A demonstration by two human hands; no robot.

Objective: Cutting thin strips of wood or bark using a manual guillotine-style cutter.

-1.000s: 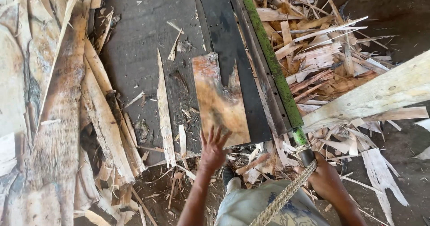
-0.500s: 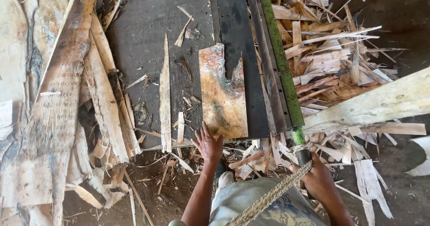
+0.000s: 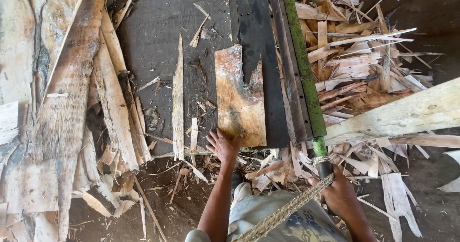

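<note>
Left hand [image 3: 223,146], fingers spread flat, presses the near edge of a veneer sheet [image 3: 239,98] on the table [image 3: 163,36]; right hand [image 3: 341,194], fingers wrapped, grips the green lever [image 3: 303,60].

— What lies along your dark work table's [image 3: 158,36] left edge?
— Long pale bark-faced wood slabs [image 3: 62,108], piled.
— And past the right edge?
— You have a heap of splintered wood offcuts [image 3: 354,74], crossed by a pale plank [image 3: 407,115].
</note>
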